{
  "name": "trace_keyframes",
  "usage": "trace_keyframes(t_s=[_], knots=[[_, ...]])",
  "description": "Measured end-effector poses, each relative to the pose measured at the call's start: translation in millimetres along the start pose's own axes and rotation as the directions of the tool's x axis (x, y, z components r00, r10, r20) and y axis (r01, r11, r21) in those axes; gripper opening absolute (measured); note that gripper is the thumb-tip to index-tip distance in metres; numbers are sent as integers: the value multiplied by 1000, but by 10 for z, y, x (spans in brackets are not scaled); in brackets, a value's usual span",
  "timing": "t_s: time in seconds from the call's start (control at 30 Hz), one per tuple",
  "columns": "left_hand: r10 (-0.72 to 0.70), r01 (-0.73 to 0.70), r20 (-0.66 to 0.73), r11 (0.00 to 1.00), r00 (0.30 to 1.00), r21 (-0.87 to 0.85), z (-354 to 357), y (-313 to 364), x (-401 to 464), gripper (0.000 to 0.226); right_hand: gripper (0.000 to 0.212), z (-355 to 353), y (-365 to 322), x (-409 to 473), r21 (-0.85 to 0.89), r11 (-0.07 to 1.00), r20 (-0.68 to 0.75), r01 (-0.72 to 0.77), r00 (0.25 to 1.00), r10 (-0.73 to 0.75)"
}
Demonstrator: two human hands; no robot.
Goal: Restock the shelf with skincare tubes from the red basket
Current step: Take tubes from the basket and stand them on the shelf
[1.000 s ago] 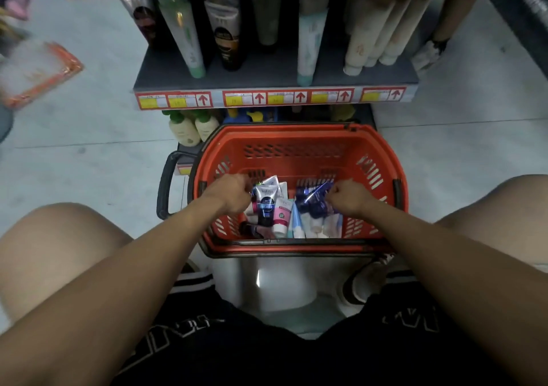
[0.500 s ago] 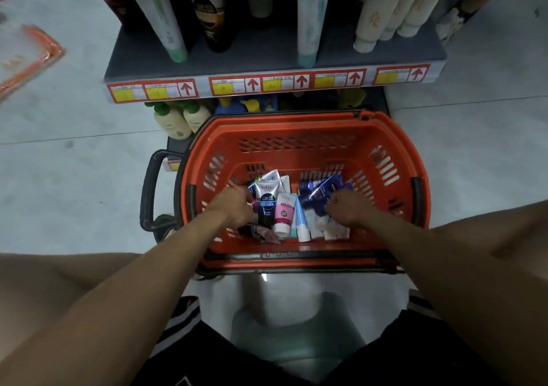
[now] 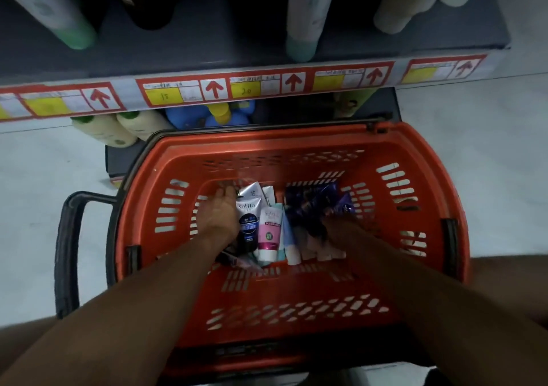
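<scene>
Both hands are down in the red basket [image 3: 296, 311], w/ the tubes lying together at the bottom. Your left hand [image 3: 221, 210] is spread flat, fingers straight, edge against the black-and-silver tube [image 3: 248, 222] but not around it yet. Your right hand [image 3: 338, 225] is blurred at the dark blue tubes [image 3: 314, 204]; can't tell if it's gripping. Curl round one tube body per hand, not the cap, & lift straight up so the pink tube [image 3: 269, 234] beside it doesn't snag. Then to the shelf [image 3: 237, 38] above, cap down like the stock there.
</scene>
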State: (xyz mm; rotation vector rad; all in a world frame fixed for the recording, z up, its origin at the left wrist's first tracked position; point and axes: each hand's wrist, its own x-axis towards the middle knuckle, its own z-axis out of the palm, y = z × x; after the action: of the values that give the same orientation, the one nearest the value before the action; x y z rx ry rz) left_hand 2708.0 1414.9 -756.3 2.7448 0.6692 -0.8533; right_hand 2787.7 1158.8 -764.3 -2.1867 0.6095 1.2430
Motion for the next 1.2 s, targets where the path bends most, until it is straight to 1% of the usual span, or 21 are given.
trace_keyframes(t_s=[0.07, 0.1, 0.17, 0.2, 0.27, 0.33, 0.4, 0.47, 0.5, 0.57, 0.63, 0.67, 0.77, 0.8, 0.83, 0.87, 0.93, 1.07, 1.13, 1.2], knots=[[13, -9, -65, 998, 998, 58, 69, -1, 22, 54, 49, 86, -23, 83, 89, 996, -30, -28, 999, 31], [21, -15, -78, 997, 997, 77, 89, -8, 32, 53, 53, 142, -46, 118, 152, 987, -48, -52, 997, 60], [22, -16, -63, 996, 998, 87, 95, -30, 40, 60, 52, 237, -86, 148, 329, 939, -39, -101, 992, 120], [14, -11, -39, 997, 999, 76, 75, -41, 36, 64, 49, 255, -114, 149, 383, 917, -24, -114, 991, 133], [-14, 13, 28, 999, 1000, 42, 14, -71, -3, 66, 47, 244, -150, 144, 415, 898, 10, -143, 988, 153], [-56, 56, 80, 998, 995, 12, -51, -99, -71, 60, 47, 212, -155, 90, 391, 900, 50, -194, 981, 189], [-96, 97, 86, 995, 992, -5, -129, -120, -168, 56, 32, 172, -168, -14, 391, 893, 90, -222, 975, 202], [-130, 132, 70, 991, 989, -25, -213, -138, -281, 57, 16, 140, -187, -186, 420, 883, 104, -210, 978, 182], [-145, 148, 59, 988, 988, -42, -262, -146, -342, 60, 15, 124, -183, -272, 423, 891, 80, -167, 986, 147], [-163, 166, 37, 982, 986, -92, -375, -146, -463, 65, 25, 104, -159, -401, 415, 910, -7, -15, 1000, 19], [-174, 174, 16, 969, 985, -176, -487, -148, -575, 56, 34, 90, -148, -533, 363, 924, -84, 119, 992, -95], [-173, 170, 9, 958, 985, -231, -539, -153, -634, 51, 36, 83, -146, -603, 322, 935, -105, 152, 987, -124], [-112, 110, 22, 900, 994, -421, -675, -160, -815, 42, 37, 37, -161, -834, 176, 950, -206, 257, 954, -220], [-85, 82, 16, 873, 996, -481, -721, -156, -889, 40, 43, 12, -176, -926, 117, 947, -247, 299, 932, -264], [-62, 53, 1, 846, 998, -531, -759, -151, -963, 43, 52, -12, -193, -1014, 69, 941, -274, 333, 913, -303], [-44, 23, -23, 821, 999, -571, -798, -150, -1040, 48, 60, -38, -213, -1094, 44, 931, -286, 362, 898, -335], [-12, -43, -84, 780, 996, -625, -880, -143, -1199, 51, 68, -83, -257, -1260, 35, 904, -297, 425, 869, -396], [27, -136, -154, 638, 988, -758, -1044, -112, -1499, 50, 68, -153, -302, -1612, 33, 848, -354, 530, 799, -486], [34, -175, -191, 579, 981, -796, -1129, -104, -1635, 45, 59, -189, -311, -1766, -3, 820, -376, 572, 760, -531], [34, -205, -221, 523, 975, -827, -1200, -86, -1764, 43, 42, -231, -315, -1897, -20, 783, -390, 622, 716, -579]])
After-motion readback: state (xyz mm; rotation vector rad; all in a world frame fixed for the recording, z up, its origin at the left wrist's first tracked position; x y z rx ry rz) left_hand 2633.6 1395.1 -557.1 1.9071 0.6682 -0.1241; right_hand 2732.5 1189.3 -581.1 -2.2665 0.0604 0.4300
